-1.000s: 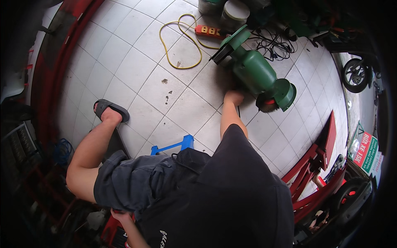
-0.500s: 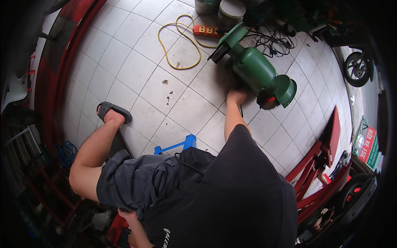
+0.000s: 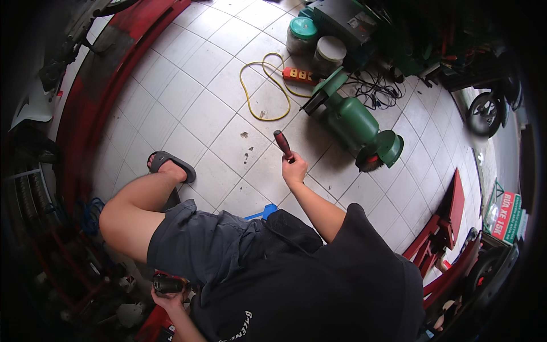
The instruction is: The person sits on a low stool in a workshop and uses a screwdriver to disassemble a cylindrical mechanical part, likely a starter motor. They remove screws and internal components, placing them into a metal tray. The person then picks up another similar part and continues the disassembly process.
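My right hand (image 3: 294, 168) is raised over the tiled floor, closed on a dark red handle (image 3: 282, 142) with a black end, which points up and away from me. It is left of and nearer than the green bench machine (image 3: 353, 119) with a round wire brush, which lies on the floor. At my left thigh, in the lower left, my left hand (image 3: 166, 299) grips a black and red power tool (image 3: 170, 284), partly shadowed.
Lidded tubs (image 3: 302, 31), an orange power strip (image 3: 299, 75) with yellow cord, and black cables (image 3: 376, 91) lie at the back. Red metal rails (image 3: 108, 68) line the left. A blue plastic piece (image 3: 268, 211), red metal frames (image 3: 439, 228) and a motorcycle wheel (image 3: 483, 113) are also around me.
My right hand has come away from the green machine, nearer and leftward, with the red handle now visible in it. A power tool now shows in my left hand. The view has shifted.
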`<state>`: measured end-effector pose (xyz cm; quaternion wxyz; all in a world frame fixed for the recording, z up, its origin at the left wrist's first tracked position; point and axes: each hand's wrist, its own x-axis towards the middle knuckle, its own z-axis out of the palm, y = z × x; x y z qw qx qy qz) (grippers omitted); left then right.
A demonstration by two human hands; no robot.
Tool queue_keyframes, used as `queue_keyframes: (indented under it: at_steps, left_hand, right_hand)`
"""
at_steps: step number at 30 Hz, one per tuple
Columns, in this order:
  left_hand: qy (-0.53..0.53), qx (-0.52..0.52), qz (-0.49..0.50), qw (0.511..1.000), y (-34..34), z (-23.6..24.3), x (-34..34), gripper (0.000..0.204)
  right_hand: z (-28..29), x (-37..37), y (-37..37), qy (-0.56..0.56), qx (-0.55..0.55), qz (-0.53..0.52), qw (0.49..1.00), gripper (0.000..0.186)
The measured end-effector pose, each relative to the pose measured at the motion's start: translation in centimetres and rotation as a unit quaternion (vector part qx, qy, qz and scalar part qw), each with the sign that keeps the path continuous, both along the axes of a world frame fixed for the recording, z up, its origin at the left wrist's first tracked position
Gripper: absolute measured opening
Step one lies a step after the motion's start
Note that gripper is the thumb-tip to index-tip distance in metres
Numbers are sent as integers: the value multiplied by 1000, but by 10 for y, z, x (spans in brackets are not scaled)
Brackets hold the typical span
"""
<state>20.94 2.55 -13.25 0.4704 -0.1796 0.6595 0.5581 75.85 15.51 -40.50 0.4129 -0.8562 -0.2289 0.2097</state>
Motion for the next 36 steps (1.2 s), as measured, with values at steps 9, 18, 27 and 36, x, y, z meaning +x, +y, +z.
queue_keyframes:
  at_steps: [9, 18, 27, 36]
  left_hand:
    - [11, 239, -55, 969, 33, 91, -36, 54]
    - [27, 387, 21, 921, 37, 136, -123, 48]
    - [207, 328, 164, 907, -18, 86, -190, 34]
    - [206, 281, 202, 915, -8, 92, -196, 59]
  right_hand:
    - [251, -172, 173, 140, 367, 318, 863, 13]
    - [473, -529, 114, 91, 487, 755, 430, 22]
    - [408, -663, 21, 3, 539, 835, 110, 34]
    - [389, -688, 34, -83, 480, 867, 100, 39]
